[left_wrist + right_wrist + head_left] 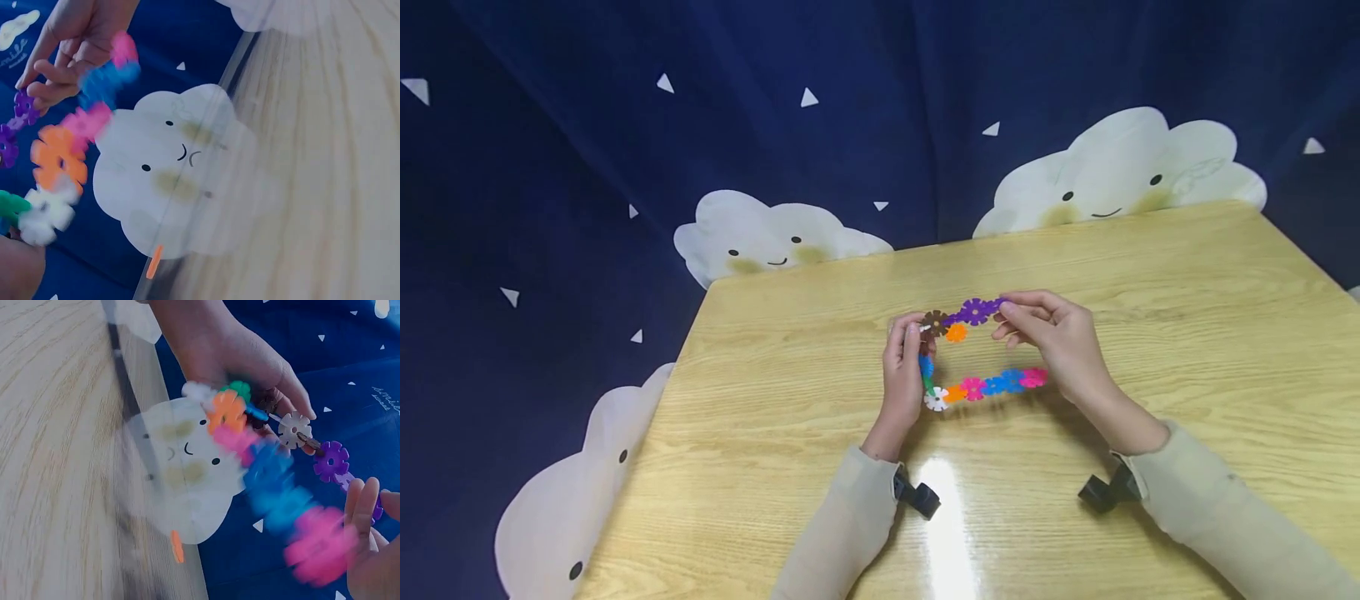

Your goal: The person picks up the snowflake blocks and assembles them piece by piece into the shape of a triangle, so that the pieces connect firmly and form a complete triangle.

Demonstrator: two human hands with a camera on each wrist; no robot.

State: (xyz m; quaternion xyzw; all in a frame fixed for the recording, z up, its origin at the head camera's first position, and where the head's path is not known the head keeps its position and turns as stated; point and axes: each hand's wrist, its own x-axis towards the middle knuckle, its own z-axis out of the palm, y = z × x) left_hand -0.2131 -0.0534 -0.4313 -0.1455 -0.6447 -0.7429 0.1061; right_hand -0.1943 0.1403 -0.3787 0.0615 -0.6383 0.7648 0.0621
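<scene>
Flower-shaped plastic snowflake discs are linked into a three-sided chain (973, 388), raised above the table. My left hand (901, 375) grips its left side, where brown, blue and green discs show partly behind the fingers. With thumb and fingertips, my right hand (1066, 343) pinches the end of the upper row, beside a purple disc (975, 312). The lower row runs from a white disc (936, 399) through orange, pink and blue to a pink disc (320, 547) at its free end, near the right palm. A separate orange disc (956, 333) lies on the table, seen edge-on in the right wrist view.
The light wooden table (760, 467) reaches back to a dark blue curtain (820, 50) with white triangles and smiling clouds (782, 233). Black wrist mounts (917, 496) sit at both beige sleeves (842, 525). A bright glare streak crosses the near tabletop.
</scene>
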